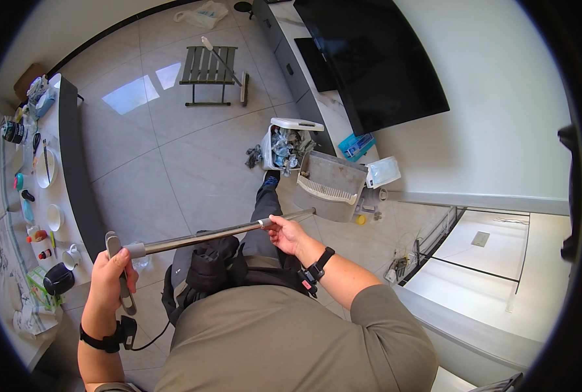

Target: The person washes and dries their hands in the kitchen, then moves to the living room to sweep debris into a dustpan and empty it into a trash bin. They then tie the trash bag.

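A long-handled dustpan in grey plastic, with a pale row of comb teeth, is tipped near the floor to the right of my foot. Its metal pole runs almost level across the front of my body. My left hand is closed around the grey grip at the pole's far end. Farther along, my right hand pinches the pole by a grey collar. Just beyond the pan stands a white trash bin with its lid up, heaped with crumpled bags and tissues.
A slatted folding stool with a broom across it stands ahead. At left is a long table bearing bowls, a mug and bottles. A television tops the cabinet on the right. Cables lie at lower right.
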A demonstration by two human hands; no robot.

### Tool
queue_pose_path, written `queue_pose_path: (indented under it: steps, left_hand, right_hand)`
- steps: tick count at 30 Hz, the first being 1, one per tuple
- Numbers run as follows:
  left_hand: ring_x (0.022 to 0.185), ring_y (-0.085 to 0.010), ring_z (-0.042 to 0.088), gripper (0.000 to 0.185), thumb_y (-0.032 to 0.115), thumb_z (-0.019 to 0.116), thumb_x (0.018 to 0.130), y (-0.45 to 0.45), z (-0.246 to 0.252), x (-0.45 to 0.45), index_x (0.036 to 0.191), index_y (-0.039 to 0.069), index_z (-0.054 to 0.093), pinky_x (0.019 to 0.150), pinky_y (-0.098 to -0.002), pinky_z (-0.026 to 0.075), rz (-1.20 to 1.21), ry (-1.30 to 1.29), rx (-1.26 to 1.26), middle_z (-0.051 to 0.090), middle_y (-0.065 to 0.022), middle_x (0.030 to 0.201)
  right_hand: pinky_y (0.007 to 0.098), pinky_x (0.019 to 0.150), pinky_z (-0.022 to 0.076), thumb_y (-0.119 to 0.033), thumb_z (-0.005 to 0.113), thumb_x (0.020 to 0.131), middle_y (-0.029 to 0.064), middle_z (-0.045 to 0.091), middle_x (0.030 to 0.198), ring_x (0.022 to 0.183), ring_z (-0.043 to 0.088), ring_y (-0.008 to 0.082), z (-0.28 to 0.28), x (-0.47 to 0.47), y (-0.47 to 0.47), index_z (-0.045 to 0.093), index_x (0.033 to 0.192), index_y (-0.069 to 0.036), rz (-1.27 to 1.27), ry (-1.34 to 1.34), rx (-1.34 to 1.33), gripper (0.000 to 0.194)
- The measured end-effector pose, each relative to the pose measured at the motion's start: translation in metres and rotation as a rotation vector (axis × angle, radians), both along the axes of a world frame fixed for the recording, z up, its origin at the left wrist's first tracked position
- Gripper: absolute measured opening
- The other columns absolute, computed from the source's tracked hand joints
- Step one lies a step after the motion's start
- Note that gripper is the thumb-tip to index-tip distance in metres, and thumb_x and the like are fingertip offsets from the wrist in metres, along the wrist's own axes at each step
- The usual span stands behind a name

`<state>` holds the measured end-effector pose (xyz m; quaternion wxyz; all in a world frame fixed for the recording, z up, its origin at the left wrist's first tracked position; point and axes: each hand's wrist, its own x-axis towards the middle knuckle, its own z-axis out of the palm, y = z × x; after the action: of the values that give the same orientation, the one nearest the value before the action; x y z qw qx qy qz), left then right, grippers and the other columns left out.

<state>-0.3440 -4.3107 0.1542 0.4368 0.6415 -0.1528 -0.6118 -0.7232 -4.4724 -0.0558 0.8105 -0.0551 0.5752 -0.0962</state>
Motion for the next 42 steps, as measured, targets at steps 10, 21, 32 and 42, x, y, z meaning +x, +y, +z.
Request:
queue_pose_path:
  steps: [10, 21, 32, 42]
  left_hand:
    - [0.039, -0.0119, 0.044, 0.038, 0.037, 0.056, 0.088, 0.036, 0.043, 0.03, 0.077, 0.002, 0.052, 0.041, -0.0248, 0.033, -0.012, -0.199, -0.158, 0.049, -0.0054, 0.047]
    - [0.041, -0.0071, 0.042, 0.032, 0.031, 0.06, 0.089, 0.048, 0.069, 0.028, 0.078, 0.002, 0.053, 0.04, -0.0219, 0.03, 0.055, -0.559, 0.063, 0.045, 0.0014, 0.051]
    - [0.043, -0.0052, 0.042, 0.034, 0.035, 0.061, 0.09, -0.029, -0.04, 0.027, 0.081, 0.004, 0.054, 0.04, -0.0216, 0.032, 0.09, -0.738, 0.363, 0.042, 0.0042, 0.055]
    - [0.045, -0.0038, 0.038, 0.032, 0.035, 0.056, 0.094, -0.033, -0.087, 0.044, 0.084, 0.005, 0.051, 0.042, -0.0202, 0.028, 0.182, -0.844, 0.606, 0.041, 0.0042, 0.06]
  right_hand:
    - [0.0224, 0.056, 0.0399, -0.035, 0.058, 0.092, 0.0059, 0.068, 0.088, 0.066, 0.056, 0.0102, 0.027, 0.041, -0.009, 0.058, 0.093, -0.01, 0.267, -0.157, -0.018, 0.025]
    - [0.0216, 0.06, 0.041, -0.037, 0.061, 0.089, 0.0048, 0.066, 0.089, 0.07, 0.057, 0.0103, 0.008, 0.069, -0.073, 0.055, 0.1, -0.011, 0.796, -0.089, -0.175, 0.029]
    - [0.0397, 0.096, 0.0433, -0.047, 0.076, 0.069, 0.0217, 0.042, 0.136, 0.12, 0.047, 0.0361, -0.143, -0.055, -0.24, 0.039, 0.136, -0.003, 1.375, 0.878, -0.512, 0.088]
    - [0.0391, 0.109, 0.0269, -0.059, 0.066, 0.074, 0.0204, 0.044, 0.138, 0.13, 0.037, 0.034, -0.286, -0.054, -0.358, 0.045, 0.134, -0.004, 1.192, 0.949, -1.064, 0.084]
